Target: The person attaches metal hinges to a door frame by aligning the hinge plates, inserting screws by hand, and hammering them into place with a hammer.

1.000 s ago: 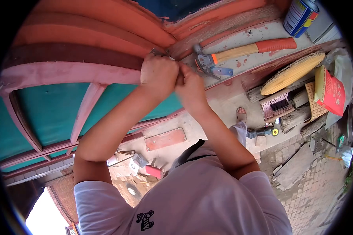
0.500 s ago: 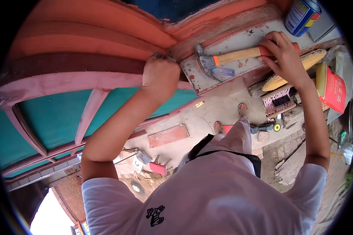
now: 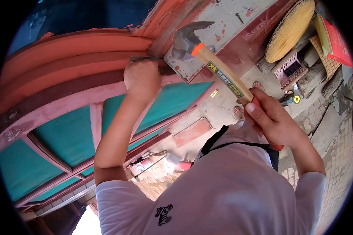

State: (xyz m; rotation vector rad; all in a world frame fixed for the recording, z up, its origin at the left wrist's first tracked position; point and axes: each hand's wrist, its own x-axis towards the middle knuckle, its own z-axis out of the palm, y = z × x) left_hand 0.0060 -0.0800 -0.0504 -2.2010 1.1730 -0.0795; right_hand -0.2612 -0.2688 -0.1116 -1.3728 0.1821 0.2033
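My right hand (image 3: 270, 117) is wrapped round the lower handle of a claw hammer (image 3: 223, 76), lifted off the ledge with its steel head toward the window corner. The wooden handle has an orange band and a printed label. Closed against the red wooden window frame (image 3: 86, 49), my left hand (image 3: 143, 78) pinches a thin grey metal piece (image 3: 139, 58), mostly hidden by the fingers. A small metal plate (image 3: 208, 50) lies on the paint-spotted ledge (image 3: 223, 29), partly behind the hammer. A dark screw (image 3: 239, 18) and a nail (image 3: 249, 8) lie farther along it.
Right of the ledge are a yellow oval wooden piece (image 3: 290, 29), a red box (image 3: 337, 43) and a pink openwork block (image 3: 290, 70). A power tool (image 3: 292, 98) lies on the ground. Green panes (image 3: 62, 137) sit below the frame; a reddish board (image 3: 192, 132) lies on the floor.
My right hand has picked the hammer up from the ledge and brought it down toward my body, head upward. My left hand stays at the frame while the view has shifted.
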